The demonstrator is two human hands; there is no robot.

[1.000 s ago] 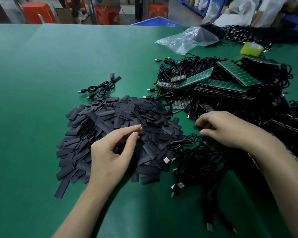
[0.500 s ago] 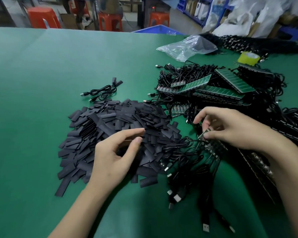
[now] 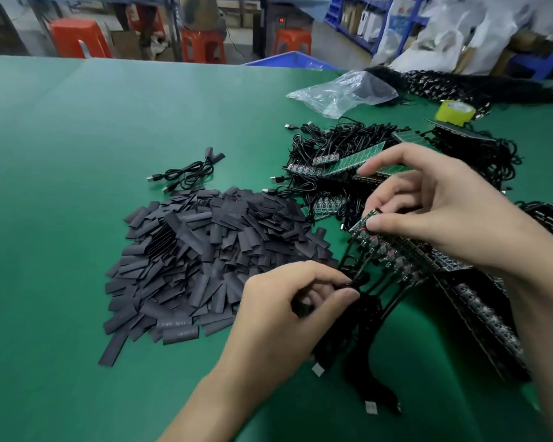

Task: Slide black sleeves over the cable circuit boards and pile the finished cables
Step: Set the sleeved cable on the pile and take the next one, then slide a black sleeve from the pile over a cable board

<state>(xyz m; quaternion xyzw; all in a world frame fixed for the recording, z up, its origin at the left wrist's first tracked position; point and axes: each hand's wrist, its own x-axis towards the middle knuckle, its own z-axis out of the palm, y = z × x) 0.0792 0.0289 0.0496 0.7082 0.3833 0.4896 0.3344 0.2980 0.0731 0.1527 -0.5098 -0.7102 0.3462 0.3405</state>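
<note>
Green matting is carrying a heap of black sleeves left of centre. Just right of it, the right hand is pinching the end of a circuit-board strip (cables dangling beneath), while the left hand is gripping one black cable between thumb and fingers.

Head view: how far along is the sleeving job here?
Done: only a small bundle of sleeved cables, as it appears, lies beyond the sleeve pile. In hand: the right hand grips a strip of bare circuit boards; the left hand pinches one of its black cables. Left: that large sleeve pile and the heap of unsleeved boards and cables, so most of the job is undone.
</note>
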